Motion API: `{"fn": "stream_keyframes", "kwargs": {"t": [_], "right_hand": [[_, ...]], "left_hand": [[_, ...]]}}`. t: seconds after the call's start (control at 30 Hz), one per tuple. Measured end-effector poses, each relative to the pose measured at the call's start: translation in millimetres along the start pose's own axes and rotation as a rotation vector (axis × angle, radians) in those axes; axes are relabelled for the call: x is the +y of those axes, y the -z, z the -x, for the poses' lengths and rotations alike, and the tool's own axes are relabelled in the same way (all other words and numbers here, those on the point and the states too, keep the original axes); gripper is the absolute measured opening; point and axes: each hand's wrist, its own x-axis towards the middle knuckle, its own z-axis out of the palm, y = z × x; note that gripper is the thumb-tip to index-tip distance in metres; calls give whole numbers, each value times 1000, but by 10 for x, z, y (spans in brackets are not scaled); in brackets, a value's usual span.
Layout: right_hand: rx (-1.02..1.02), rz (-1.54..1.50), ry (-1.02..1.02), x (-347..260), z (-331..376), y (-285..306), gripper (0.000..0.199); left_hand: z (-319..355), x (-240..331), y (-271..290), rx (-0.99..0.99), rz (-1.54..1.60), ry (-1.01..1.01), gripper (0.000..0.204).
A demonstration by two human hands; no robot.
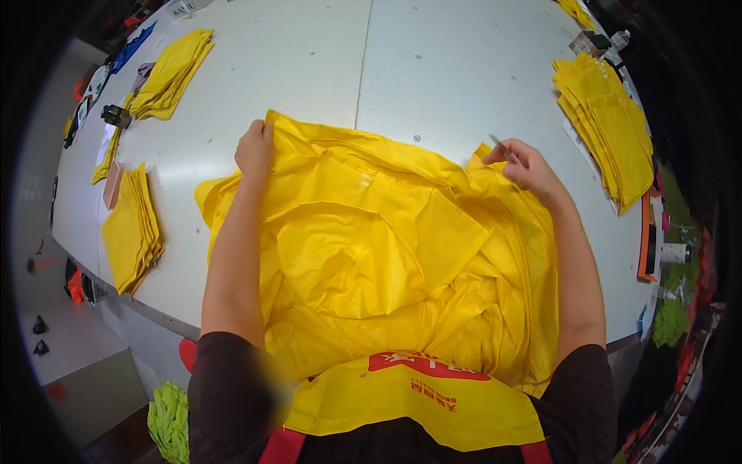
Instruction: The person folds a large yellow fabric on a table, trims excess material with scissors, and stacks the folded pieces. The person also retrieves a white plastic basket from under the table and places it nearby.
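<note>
While the left hand [254,148] pinches the far left corner of a big yellow sheet [371,255] of thin crinkled fabric, fingers closed on the edge, the right hand [525,166] grips the far right corner along with a small thin tool [498,143], perhaps snips or tweezers; it is too small to tell. Between the two hands the sheet lies rumpled across the white table [433,69], and its near part runs back toward the person's body, over the table's front edge.

Judging by the grip, the step in hand looks like spreading or squaring the sheet's far edge. A next move would call for keeping both corners held evenly and drawing the edge taut, with the tool kept clear of the fabric so it does not snag.

Well beyond the right hand sits a stack of folded yellow pieces [610,131]. Out past the left hand lie two more stacks, one farther up the table [171,73] and one nearer [133,228].
</note>
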Motion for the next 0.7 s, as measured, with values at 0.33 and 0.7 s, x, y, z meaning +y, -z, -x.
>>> {"fn": "stream_keyframes", "kwargs": {"t": [0.33,0.7], "right_hand": [[589,340,60,884,-837,208,24],[900,586,-84,1497,9,597,31]], "left_hand": [[74,27,-288,52,-8,130,29],[444,-191,373,28,688,-51,34]]}}
